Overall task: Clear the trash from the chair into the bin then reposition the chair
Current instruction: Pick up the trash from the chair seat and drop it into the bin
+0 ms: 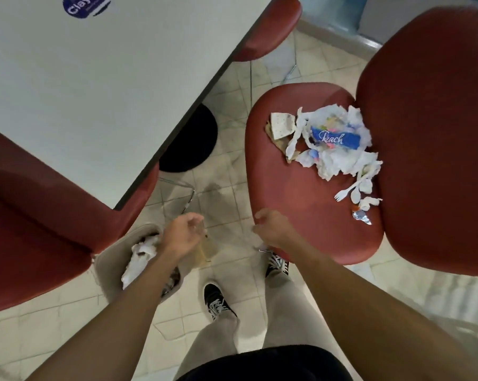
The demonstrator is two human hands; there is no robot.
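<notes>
The red chair (309, 204) stands at right with trash heaped on its seat: crumpled white paper (339, 158), a blue "Peach" wrapper (334, 137), cracker pieces (280, 125), a white plastic fork (347, 191) and a bit of foil (361, 217). The beige bin (114, 257) sits on the floor at lower left with crumpled paper inside. My left hand (181, 235) hovers over the bin's right rim, its fingers pinched on a clear, brown-stained plastic piece (206, 248) that hangs below. My right hand (272, 228) is at the seat's front edge, fingers curled, with nothing seen in it.
A white table (94, 78) fills the upper left, with its black round base (191, 138) on the tiled floor. Another red chair (39, 215) is pushed under it at left, and a third (268, 31) at the top. My feet stand between the bin and the chair.
</notes>
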